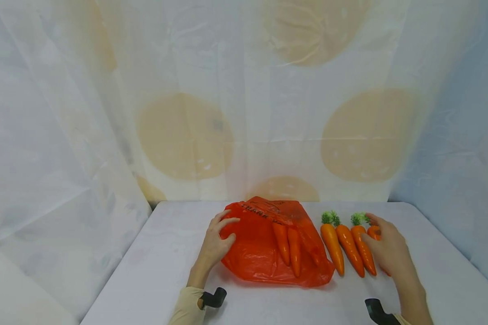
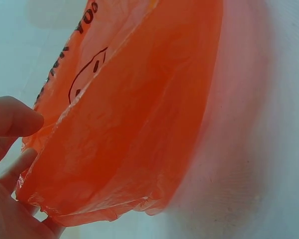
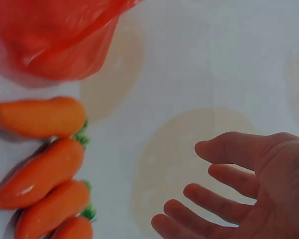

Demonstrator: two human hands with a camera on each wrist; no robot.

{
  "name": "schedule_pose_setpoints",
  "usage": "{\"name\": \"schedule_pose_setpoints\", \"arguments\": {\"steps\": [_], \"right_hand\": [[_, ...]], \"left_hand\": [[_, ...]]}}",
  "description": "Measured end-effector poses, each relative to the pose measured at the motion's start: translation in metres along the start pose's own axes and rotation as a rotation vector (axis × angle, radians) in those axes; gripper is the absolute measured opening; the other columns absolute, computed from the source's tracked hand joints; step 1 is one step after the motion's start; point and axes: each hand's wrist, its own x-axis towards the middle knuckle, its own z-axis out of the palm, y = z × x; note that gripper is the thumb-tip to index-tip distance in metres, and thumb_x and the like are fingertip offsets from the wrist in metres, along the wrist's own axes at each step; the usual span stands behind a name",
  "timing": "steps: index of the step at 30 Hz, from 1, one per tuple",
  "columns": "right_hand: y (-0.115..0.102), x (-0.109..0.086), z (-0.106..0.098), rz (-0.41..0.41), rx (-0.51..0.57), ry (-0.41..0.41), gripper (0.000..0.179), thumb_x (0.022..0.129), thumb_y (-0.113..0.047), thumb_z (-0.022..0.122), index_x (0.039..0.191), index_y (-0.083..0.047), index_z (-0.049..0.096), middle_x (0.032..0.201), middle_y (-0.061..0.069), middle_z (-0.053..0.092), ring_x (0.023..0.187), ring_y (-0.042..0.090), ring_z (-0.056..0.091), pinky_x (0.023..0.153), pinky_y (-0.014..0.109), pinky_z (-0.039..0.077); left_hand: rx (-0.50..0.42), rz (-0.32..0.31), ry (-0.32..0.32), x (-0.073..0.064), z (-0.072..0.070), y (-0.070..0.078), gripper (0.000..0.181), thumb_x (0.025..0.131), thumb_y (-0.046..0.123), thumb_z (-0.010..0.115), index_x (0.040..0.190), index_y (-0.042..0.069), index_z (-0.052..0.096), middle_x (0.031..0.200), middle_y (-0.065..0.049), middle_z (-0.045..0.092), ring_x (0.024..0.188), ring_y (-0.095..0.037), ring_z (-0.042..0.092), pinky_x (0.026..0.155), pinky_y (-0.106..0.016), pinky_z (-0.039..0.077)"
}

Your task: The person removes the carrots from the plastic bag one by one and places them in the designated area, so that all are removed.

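A red translucent plastic bag (image 1: 256,253) with black print lies on the table, with orange carrots (image 1: 294,253) showing through or at its front. My left hand (image 1: 217,239) is at the bag's left edge, thumb and fingers spread apart; in the left wrist view its fingertips (image 2: 32,119) overlap the bag's rim. Right of the bag, several carrots (image 1: 329,248) with green tops lie side by side, tips toward me. My right hand (image 1: 388,248) is over the rightmost carrot (image 1: 374,232), partly hiding it. In the right wrist view its fingers (image 3: 214,199) are spread, holding nothing.
The white table (image 1: 146,271) ends at a hanging sheet (image 1: 268,113) with yellow round patches behind it. Pale sheets (image 1: 36,180) also hang at both sides. A black wrist mount (image 1: 214,298) sits on each forearm.
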Motion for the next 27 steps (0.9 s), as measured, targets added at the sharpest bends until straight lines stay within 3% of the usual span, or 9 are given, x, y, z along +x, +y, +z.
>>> {"name": "schedule_pose_setpoints", "arguments": {"steps": [6,15,23,27], "right_hand": [[-0.034,-0.011,0.008,-0.139,0.043,0.041,0.055,0.094,-0.013,0.06,0.144,0.002,0.042,0.136,0.03,0.046,0.116,0.049,0.05,0.093,0.066,0.046],[-0.087,-0.029,0.032,-0.299,0.098,-0.022,0.054,0.092,-0.012,0.066,0.143,-0.007,0.049,0.135,0.019,0.054,0.114,0.038,0.057,0.088,0.057,0.053],[-0.11,-0.035,0.087,-0.326,0.081,-0.158,0.055,0.086,-0.011,0.074,0.138,-0.015,0.056,0.127,0.007,0.058,0.101,0.023,0.059,0.087,0.044,0.055],[-0.106,-0.032,0.108,-0.3,0.086,-0.196,0.056,0.082,-0.007,0.076,0.134,-0.013,0.058,0.127,0.007,0.057,0.109,0.026,0.058,0.094,0.048,0.053]], "left_hand": [[-0.016,0.044,0.008,0.001,-0.001,0.001,0.039,0.083,-0.006,0.062,0.118,0.008,0.07,0.147,-0.006,0.047,0.138,-0.03,0.037,0.105,-0.06,0.04],[-0.021,0.039,-0.001,0.002,-0.002,0.001,0.039,0.084,-0.005,0.062,0.119,0.009,0.069,0.147,-0.003,0.047,0.138,-0.03,0.037,0.106,-0.061,0.038],[-0.03,0.033,-0.009,0.002,-0.002,-0.001,0.04,0.084,-0.005,0.063,0.12,0.011,0.069,0.148,-0.001,0.046,0.138,-0.03,0.037,0.105,-0.06,0.04],[-0.025,0.044,-0.006,0.002,-0.002,-0.003,0.043,0.084,-0.005,0.063,0.118,0.019,0.07,0.147,-0.001,0.047,0.137,-0.029,0.038,0.105,-0.06,0.04]]}}
